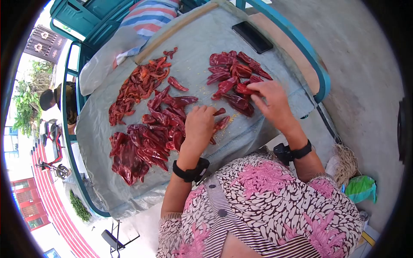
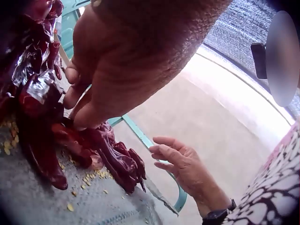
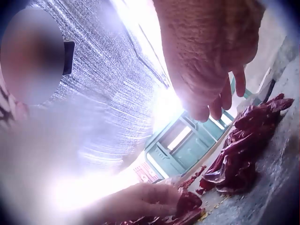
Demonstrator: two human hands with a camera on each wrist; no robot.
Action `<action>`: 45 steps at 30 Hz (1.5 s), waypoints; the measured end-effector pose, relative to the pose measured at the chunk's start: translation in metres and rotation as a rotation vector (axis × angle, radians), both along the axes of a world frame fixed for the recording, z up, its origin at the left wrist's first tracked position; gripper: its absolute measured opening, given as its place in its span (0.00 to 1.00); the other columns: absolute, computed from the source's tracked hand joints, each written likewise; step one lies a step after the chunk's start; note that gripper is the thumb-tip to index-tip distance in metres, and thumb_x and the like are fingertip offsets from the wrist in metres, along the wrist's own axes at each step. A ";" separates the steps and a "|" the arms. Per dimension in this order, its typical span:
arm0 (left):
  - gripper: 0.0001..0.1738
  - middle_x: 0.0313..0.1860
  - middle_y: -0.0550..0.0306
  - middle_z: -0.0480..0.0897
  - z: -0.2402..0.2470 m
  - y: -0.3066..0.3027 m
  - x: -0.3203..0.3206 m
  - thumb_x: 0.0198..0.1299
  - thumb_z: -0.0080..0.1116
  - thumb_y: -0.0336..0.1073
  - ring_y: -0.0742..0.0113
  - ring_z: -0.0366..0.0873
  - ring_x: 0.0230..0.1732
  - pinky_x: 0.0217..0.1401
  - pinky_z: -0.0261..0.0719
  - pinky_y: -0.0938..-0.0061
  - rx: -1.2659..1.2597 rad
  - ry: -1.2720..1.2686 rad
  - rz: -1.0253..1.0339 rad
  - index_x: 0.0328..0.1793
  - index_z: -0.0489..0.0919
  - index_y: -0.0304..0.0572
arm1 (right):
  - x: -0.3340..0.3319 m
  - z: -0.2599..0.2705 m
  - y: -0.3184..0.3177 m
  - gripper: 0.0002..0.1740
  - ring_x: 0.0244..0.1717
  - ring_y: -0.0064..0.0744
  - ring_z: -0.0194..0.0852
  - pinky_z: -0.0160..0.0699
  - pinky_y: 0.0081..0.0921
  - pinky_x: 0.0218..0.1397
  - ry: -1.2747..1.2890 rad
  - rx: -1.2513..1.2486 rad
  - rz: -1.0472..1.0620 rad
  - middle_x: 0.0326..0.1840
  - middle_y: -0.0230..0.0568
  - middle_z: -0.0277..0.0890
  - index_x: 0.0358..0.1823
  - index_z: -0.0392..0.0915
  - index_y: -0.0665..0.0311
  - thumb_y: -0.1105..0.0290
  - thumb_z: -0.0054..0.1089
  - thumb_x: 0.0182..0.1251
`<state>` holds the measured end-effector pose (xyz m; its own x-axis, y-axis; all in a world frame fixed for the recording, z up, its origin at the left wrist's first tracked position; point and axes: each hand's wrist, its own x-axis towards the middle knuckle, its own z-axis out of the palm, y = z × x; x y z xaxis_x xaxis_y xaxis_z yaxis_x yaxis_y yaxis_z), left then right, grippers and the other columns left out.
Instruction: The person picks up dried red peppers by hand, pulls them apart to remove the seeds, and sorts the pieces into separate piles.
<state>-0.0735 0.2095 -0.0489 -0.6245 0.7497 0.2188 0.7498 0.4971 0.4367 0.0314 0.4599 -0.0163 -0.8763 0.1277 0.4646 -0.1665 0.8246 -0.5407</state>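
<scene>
Dark red dried peppers lie in a large left pile (image 1: pixel 148 142) and a smaller right pile (image 1: pixel 232 71) on a grey sheet (image 1: pixel 189 38). My left hand (image 1: pixel 200 127) is at the right edge of the large pile, its fingers pinching a dried red pepper (image 3: pixel 188 202). Above the near side of the smaller pile is my right hand (image 1: pixel 273 103), its fingertips by a brighter red pepper (image 1: pixel 245 89). In the left wrist view, my right hand (image 2: pixel 185 166) shows loosely extended fingers with nothing held. Whether it touches that pepper cannot be told.
Thin orange-red pepper strips (image 1: pixel 140 81) lie at the far left. A black phone (image 1: pixel 252 37) is at the far right of the sheet. Yellow seeds are scattered between the piles. A teal metal rail (image 1: pixel 301 38) edges the surface, and a wooden strip (image 1: pixel 176 30) crosses its far side.
</scene>
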 end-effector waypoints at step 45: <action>0.13 0.46 0.51 0.83 0.009 -0.023 -0.047 0.56 0.63 0.27 0.48 0.80 0.50 0.52 0.76 0.55 -0.101 0.211 0.443 0.48 0.86 0.46 | -0.025 0.008 0.001 0.20 0.63 0.47 0.75 0.67 0.46 0.70 -0.070 0.046 0.041 0.59 0.39 0.81 0.58 0.82 0.56 0.71 0.70 0.63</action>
